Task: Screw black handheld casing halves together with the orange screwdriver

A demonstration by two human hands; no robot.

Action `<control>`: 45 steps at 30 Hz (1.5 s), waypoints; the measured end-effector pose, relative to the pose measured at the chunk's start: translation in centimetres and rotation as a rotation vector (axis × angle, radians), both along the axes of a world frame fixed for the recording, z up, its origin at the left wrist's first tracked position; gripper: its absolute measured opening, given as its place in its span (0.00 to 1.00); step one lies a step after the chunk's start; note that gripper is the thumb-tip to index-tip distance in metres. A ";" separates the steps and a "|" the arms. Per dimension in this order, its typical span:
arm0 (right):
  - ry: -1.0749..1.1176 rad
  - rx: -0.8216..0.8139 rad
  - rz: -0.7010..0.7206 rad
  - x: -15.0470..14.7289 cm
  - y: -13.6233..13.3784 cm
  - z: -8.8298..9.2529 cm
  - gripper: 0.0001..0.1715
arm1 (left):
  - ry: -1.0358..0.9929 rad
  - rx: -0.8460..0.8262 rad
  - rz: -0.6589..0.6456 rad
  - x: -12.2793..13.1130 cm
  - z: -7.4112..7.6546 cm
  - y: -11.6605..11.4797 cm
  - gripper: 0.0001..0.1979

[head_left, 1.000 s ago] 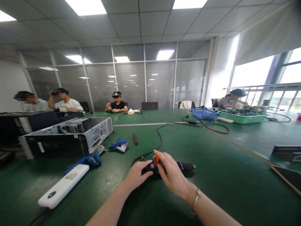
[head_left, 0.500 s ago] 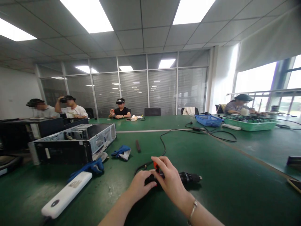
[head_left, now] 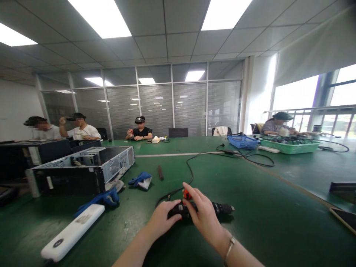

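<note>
A black corded electric screwdriver [head_left: 222, 208] lies on the green table in front of me, its metal tip pointing right. My left hand [head_left: 164, 218] grips its rear end between thumb and fingers. Over the middle of the tool is my right hand [head_left: 204, 211], thumb and fingers pinched on a small red piece [head_left: 187, 194]. Whether that piece is fixed to the screwdriver cannot be told. The black cord [head_left: 190, 168] runs from the tool's rear up across the table.
An opened computer case [head_left: 69, 180], blue gloves [head_left: 141, 180], a dark bar [head_left: 160, 172] and a white power strip [head_left: 73, 231] lie to the left. Blue [head_left: 243, 142] and green baskets [head_left: 290, 147] stand at the far right. Several people sit around the table.
The view has turned slightly right. My right fingers stand a little higher on the red piece, and more of the screwdriver's body shows between my hands.
</note>
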State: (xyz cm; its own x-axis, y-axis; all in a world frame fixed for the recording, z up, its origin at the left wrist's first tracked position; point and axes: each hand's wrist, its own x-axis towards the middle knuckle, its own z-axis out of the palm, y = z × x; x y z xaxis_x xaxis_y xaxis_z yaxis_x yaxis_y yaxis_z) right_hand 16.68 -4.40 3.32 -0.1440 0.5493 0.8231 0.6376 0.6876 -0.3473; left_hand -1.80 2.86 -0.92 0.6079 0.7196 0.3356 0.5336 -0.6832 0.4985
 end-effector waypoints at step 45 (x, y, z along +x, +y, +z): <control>-0.053 0.212 -0.130 -0.4 0.0 -1.4 0.28 | -0.006 0.009 0.022 0.0 -0.4 -0.1 0.24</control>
